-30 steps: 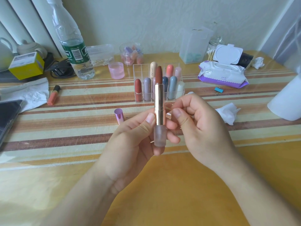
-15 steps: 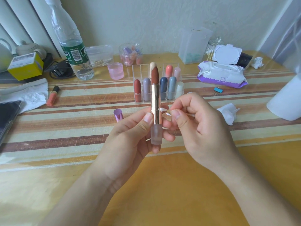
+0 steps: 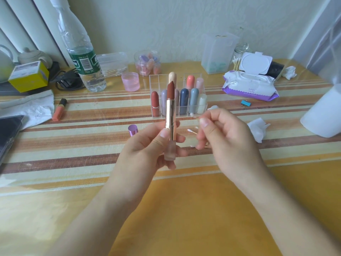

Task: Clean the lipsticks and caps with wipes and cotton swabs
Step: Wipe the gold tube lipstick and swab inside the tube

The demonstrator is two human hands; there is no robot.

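My left hand [image 3: 147,150] grips an open lipstick [image 3: 170,115] upright: brown-red bullet, gold tube, frosted base. My right hand [image 3: 227,137] pinches a cotton swab [image 3: 193,115] between thumb and forefinger, its white tip a short way right of the gold tube and not touching it. Another cotton swab [image 3: 191,131] lies on the table between my hands. A purple cap [image 3: 133,129] stands on the table left of my left hand. The open wipes pack [image 3: 251,84] sits at the back right.
A clear organizer [image 3: 156,78] holds several capped lipsticks behind my hands. Also here: a water bottle [image 3: 83,58], pink jar [image 3: 130,81], orange lip tube [image 3: 59,109], crumpled wipe [image 3: 258,130], paper roll [image 3: 324,115], blue clip [image 3: 246,104], phone [image 3: 9,130] and yellow box [image 3: 28,75].
My right hand has pulled the cotton swab away from the lipstick tube, to the right and slightly up. The lipstick stays upright in my left hand.
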